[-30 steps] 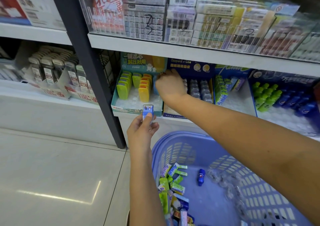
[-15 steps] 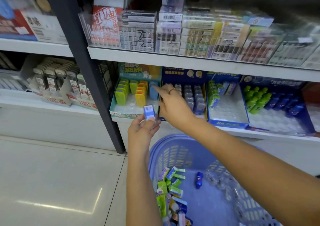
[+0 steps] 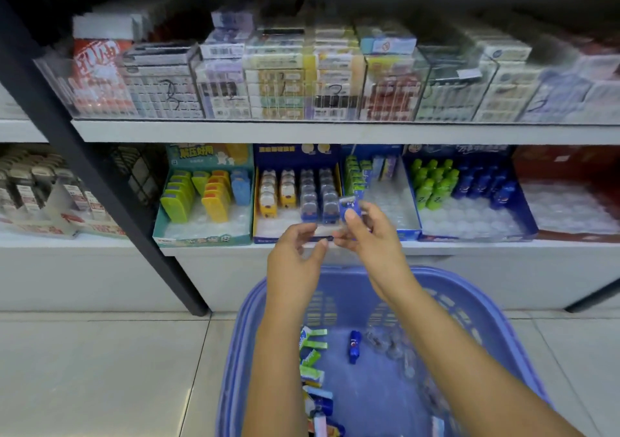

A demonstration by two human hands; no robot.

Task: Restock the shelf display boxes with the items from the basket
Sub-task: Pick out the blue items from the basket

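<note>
Two hands over the basket (image 3: 339,285); right hand (image 3: 372,238) pinches a blue item (image 3: 349,209); left hand (image 3: 295,262) loosely spread.

The light is even and rather soft, it comes from above and the shadows are faint; only the top of the frame, above the upper shelf (image 3: 335,133), falls into darkness, and the floor (image 3: 84,369) in the lower left shows a pale, weak sheen. The packs on the upper shelf are smeared and their print cannot be read, while the left hand (image 3: 295,263), the right hand (image 3: 372,235) and the small blue item (image 3: 349,207) it pinches in the middle are sharper, with a little blur on the item. The wide lens bends the shelf edges and the black post (image 3: 105,188) at the left, and the basket (image 3: 239,336) at the bottom edge is soft, its contents out of focus.
</note>
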